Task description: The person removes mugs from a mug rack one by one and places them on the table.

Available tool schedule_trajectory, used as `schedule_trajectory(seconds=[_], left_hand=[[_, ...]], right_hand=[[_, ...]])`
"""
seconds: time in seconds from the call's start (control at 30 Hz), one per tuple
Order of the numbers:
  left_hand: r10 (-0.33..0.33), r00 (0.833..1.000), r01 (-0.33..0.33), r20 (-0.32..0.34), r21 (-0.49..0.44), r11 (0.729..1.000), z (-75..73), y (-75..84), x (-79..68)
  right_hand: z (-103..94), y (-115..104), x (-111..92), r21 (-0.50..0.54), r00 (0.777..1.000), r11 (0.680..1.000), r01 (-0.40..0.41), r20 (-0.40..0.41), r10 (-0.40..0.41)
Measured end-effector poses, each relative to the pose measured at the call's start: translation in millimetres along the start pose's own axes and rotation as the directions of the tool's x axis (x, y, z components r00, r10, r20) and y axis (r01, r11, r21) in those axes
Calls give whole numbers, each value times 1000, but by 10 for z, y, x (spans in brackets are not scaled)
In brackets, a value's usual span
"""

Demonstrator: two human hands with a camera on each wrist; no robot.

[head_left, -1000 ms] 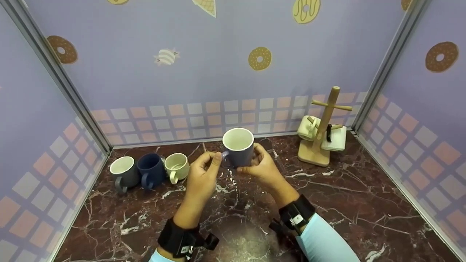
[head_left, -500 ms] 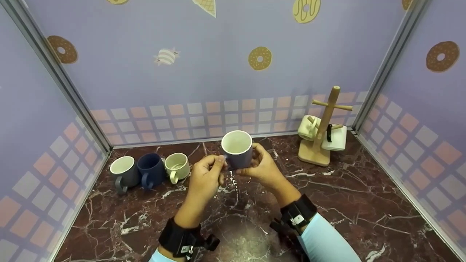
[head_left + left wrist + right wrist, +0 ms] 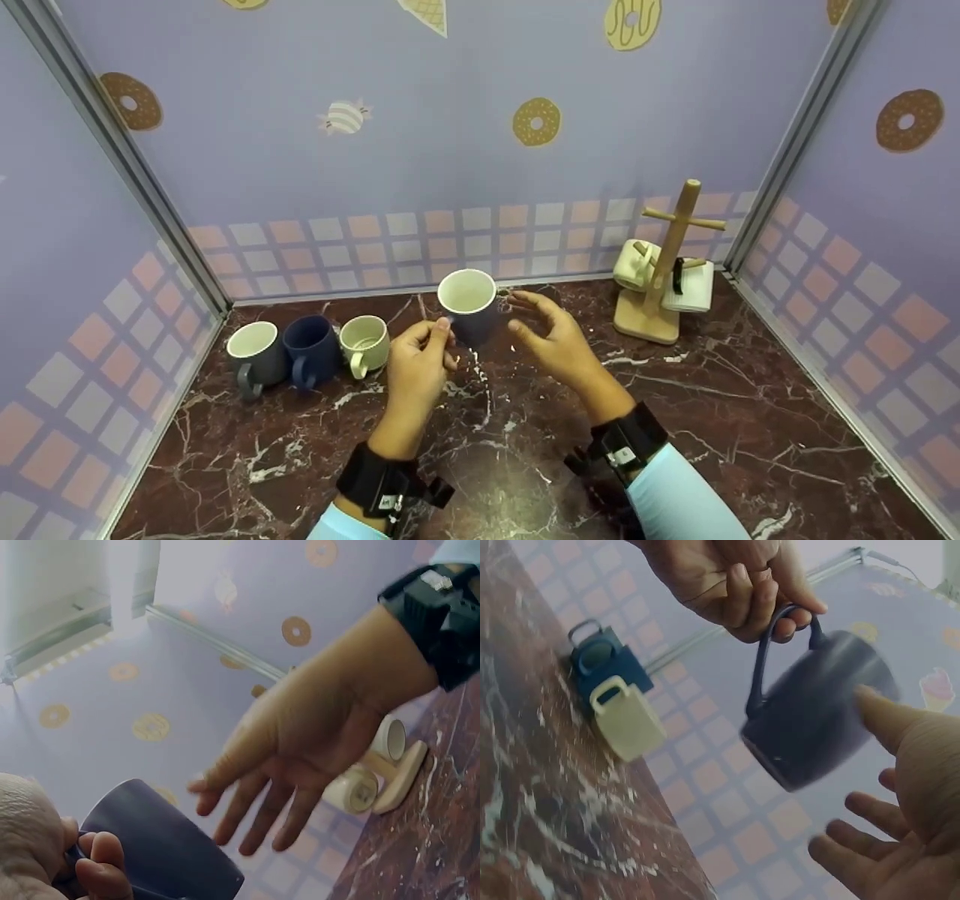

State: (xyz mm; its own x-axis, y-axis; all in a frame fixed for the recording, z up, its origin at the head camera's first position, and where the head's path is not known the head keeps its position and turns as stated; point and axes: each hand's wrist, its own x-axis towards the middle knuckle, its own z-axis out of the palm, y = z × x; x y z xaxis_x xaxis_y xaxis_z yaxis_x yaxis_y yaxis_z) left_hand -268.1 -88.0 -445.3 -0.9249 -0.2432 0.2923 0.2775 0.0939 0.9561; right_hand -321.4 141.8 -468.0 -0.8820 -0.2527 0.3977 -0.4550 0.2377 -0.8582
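Note:
My left hand [image 3: 420,360] pinches the handle of a dark blue-purple mug [image 3: 472,319] with a pale inside. The mug is held upright above the table, its handle [image 3: 763,660] plain in the right wrist view. Just right of the mug, my right hand [image 3: 555,337] is spread with its fingers straight and holds nothing. In the right wrist view the thumb of that hand [image 3: 922,795] overlaps the mug's side; whether it touches, I cannot tell. From the left wrist view, the right hand [image 3: 300,742] appears beside the mug [image 3: 161,847], palm showing.
A wooden mug tree [image 3: 675,247] stands at the back right, with a cream mug [image 3: 634,262] and a white mug [image 3: 694,285] on its lower pegs. Left of my hands, a grey mug [image 3: 259,360], a blue mug [image 3: 310,352] and a cream mug [image 3: 365,341] stand on the marbled table [image 3: 315,457].
The right hand has let go of the mug and opened, moving slightly right. My left hand has taken the handle, and the mug has shifted a little left.

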Motion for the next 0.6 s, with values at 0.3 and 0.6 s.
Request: schedule_trajectory(seconds=[0.3,0.6], left_hand=[[-50,993,56,-109,49,997,-41,-345,131],[-83,979,104,-185,106,989,-119,-682,220]], right_hand=[[66,112,-72,-471,993,875,112,82,-83],[279,242,-112,-594,967,791,150,253,7]])
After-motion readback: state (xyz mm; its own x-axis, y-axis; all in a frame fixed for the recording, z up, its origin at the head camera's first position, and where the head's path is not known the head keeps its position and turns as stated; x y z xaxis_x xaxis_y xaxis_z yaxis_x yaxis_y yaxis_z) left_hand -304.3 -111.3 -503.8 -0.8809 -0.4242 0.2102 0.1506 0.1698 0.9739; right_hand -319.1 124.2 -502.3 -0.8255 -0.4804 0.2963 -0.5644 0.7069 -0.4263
